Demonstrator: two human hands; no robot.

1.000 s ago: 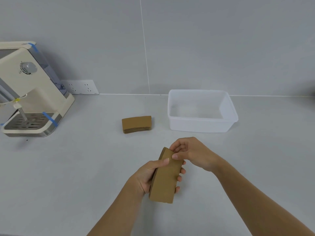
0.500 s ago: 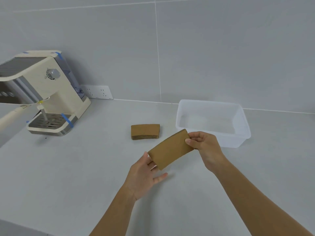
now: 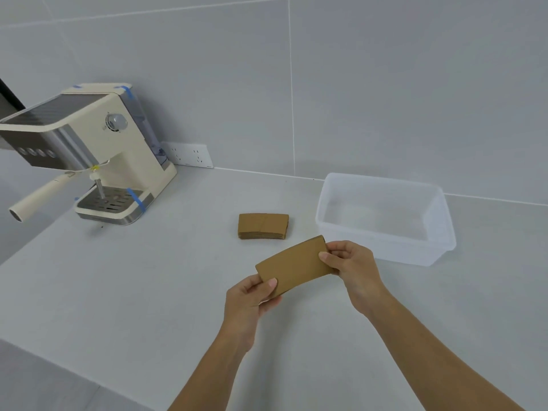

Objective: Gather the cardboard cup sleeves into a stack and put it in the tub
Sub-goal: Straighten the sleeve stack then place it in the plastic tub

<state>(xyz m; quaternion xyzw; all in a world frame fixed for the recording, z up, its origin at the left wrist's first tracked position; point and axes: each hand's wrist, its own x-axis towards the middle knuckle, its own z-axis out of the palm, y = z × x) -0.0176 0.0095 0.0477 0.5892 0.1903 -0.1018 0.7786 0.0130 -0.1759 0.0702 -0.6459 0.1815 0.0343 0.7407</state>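
Observation:
A flat brown bundle of cardboard cup sleeves hangs above the counter, tilted up to the right. My left hand pinches its lower left end and my right hand pinches its upper right end. A second stack of cup sleeves lies flat on the counter just beyond, apart from both hands. The clear plastic tub stands to the right of that stack, with nothing visible inside.
A cream espresso machine with blue tape stands at the back left, its handle sticking out to the left. A wall socket sits behind it. The grey counter's front edge runs diagonally at lower left.
My left hand went from open under the bundle to gripping its lower end. The bundle turned from upright to nearly level. The camera view rose and shifted.

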